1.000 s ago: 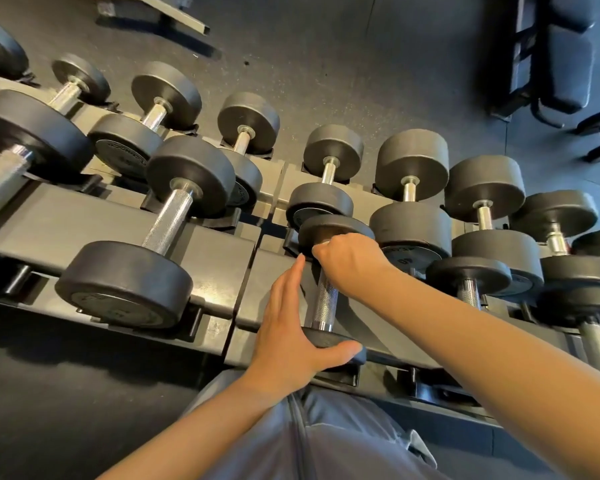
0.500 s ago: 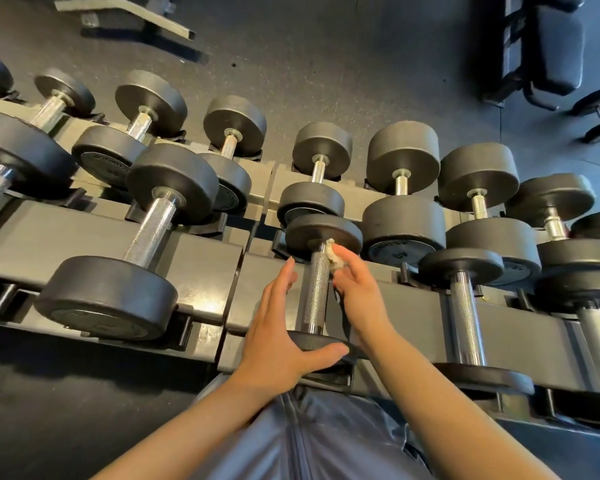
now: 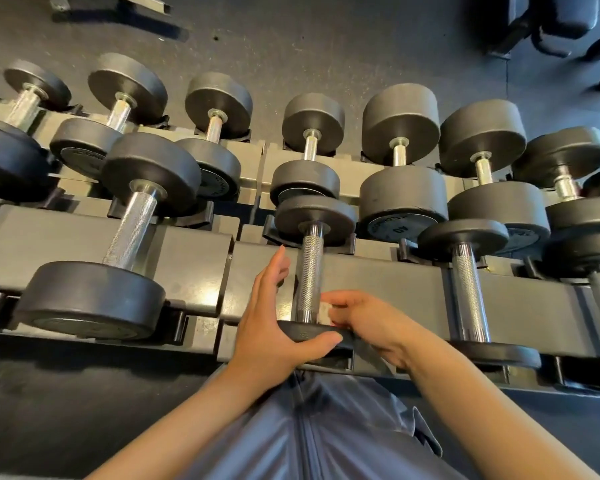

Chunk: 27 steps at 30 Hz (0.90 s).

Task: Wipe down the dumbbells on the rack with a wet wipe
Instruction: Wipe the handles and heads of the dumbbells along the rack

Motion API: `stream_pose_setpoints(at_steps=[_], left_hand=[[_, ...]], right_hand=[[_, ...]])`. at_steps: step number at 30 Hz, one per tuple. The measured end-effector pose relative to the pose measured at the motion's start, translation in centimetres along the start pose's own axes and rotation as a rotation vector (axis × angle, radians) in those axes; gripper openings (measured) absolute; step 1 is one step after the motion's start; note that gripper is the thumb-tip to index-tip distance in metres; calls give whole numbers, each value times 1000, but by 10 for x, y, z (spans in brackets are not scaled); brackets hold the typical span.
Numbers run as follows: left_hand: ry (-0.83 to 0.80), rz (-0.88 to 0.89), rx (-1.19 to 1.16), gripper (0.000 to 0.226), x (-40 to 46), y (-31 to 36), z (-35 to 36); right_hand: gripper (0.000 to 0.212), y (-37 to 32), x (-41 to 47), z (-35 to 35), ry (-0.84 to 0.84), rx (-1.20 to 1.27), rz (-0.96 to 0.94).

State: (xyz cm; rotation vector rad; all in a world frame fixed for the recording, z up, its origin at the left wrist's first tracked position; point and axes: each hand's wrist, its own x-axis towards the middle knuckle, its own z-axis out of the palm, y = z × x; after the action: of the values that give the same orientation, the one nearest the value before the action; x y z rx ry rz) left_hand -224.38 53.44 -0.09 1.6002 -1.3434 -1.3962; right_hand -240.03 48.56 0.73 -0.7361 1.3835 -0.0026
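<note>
White wipe [image 3: 325,311]: a small wad pinched in the curled fingers of the right hand [image 3: 368,320], pressed to the low end of the knurled handle [image 3: 309,271].
Left hand [image 3: 271,327]: grip spread wide, fingers straight beside the handle, thumb laid along the near plate [image 3: 312,336].
Dumbbell [image 3: 314,220]: lying in its cradle on the rack [image 3: 378,282], front row.
Neighbours: larger dumbbells [image 3: 118,237] on both sides and behind.

Dark speckled rubber floor [image 3: 326,46] fills the top of the view. Beyond it at upper right sits a black padded bench [image 3: 551,19] (only partly in frame); upper left of that bench, a grey metal bar [image 3: 118,3] casts a shadow.
</note>
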Motion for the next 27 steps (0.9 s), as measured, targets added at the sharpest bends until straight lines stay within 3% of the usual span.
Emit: stream_pose_setpoints(at_steps=[3,5,8,10,12,14,16,20,24,27], left_hand=[[-7,-5,-5,107,0,1,0],[-12,-14,-4,107,0,1,-1],[-26,-20,-4,106,0,0,-2],[-30,-23,-1,106,0,0,-2],[-34,-22,9,106,1,1,-2],[-29,-15,23,107,1,1,-2],[-27,-14,26,108,1,1,-2],[-25,-20,32,108,2,1,-2],[-22,-20,37,110,2,-1,-2],[-28,-20,39,110,3,-2,-2]], right_hand=[[33,-2,-5,-9,33,-332,-70],[28,-5,-9,-12,43,-419,-148],[22,-4,-14,-11,121,-129,-220],[22,-6,-13,-14,270,53,-291],[21,-10,-1,-18,463,97,-362],[18,-19,16,-16,542,167,-387],[11,-29,32,-9,509,235,-364],[3,-31,41,-12,470,70,-304],[20,-3,20,-10,226,-142,-177],[41,4,9,-14,-2,-391,-206]])
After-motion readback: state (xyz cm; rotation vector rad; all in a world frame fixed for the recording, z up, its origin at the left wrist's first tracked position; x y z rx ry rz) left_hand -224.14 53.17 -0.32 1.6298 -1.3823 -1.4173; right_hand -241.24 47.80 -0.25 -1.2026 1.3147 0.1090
